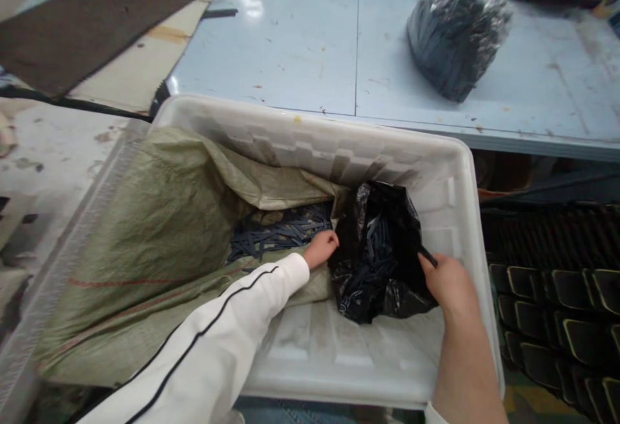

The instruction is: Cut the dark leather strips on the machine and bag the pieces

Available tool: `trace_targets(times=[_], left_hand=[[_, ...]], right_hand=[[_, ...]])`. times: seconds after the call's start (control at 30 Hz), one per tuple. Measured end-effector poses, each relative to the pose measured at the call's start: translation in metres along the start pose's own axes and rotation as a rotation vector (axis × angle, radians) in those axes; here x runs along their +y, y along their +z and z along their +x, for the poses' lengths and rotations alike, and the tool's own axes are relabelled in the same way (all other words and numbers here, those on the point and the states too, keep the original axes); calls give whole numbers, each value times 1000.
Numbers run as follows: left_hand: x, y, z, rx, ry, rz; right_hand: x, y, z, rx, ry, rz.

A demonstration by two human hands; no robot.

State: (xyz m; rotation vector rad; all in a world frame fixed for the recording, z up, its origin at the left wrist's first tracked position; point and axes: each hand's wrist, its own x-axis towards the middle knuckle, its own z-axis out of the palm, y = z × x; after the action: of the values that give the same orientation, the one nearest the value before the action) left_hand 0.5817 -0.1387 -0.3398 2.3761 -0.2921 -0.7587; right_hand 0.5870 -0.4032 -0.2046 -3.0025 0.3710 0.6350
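A black plastic bag (358, 295), its mouth spread, holds a heap of dark blue-grey strips (380, 243). My right hand (450, 282) is closed on the bag's right rim. My left hand (322, 248) has its fingers curled, at the place where the bag's left side meets the mouth of a green woven sack (174, 211); what the fingers hold, if anything, is hidden. More dark strips (276, 230) lie inside the sack. Both bag and sack rest in a large white plastic tub (455, 217).
Behind the tub runs a light blue table (290, 42), bearing a clear plastic bag (455, 36) full of dark pieces. A brown sheet (97, 17) lies at the back left. Stacked dark trays (576, 288) stand right of the tub.
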Motion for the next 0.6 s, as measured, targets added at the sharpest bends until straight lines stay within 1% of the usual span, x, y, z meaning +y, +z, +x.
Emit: trace_targets(times=[0.07, 0.1, 0.2, 0.27, 0.37, 0.43, 0.5, 0.57, 0.6], left_hand=[[-27, -3, 3, 24, -75, 75], [-35, -1, 6, 20, -87, 106], [-46, 10, 15, -32, -74, 176], [-51, 12, 21, -65, -80, 211], [-66, 2, 26, -93, -127, 250], [-80, -9, 22, -108, -178, 265], [-89, -15, 13, -118, -261, 272], [-93, -14, 1, -132, -369, 266], [-92, -11, -6, -147, -415, 255]], right_hand=[[-1, -1, 0, -6, 6, 9], [-1, 0, 0, -11, 6, 12], [1, 3, 1, -16, -1, 22], [4, 5, 2, -4, -3, 26], [7, 8, 3, 17, -22, 20], [6, 9, 3, 19, -18, -6], [3, 10, 4, 15, 24, -28], [-3, 10, 4, 51, 69, 2], [-7, 10, 4, 97, 66, 38]])
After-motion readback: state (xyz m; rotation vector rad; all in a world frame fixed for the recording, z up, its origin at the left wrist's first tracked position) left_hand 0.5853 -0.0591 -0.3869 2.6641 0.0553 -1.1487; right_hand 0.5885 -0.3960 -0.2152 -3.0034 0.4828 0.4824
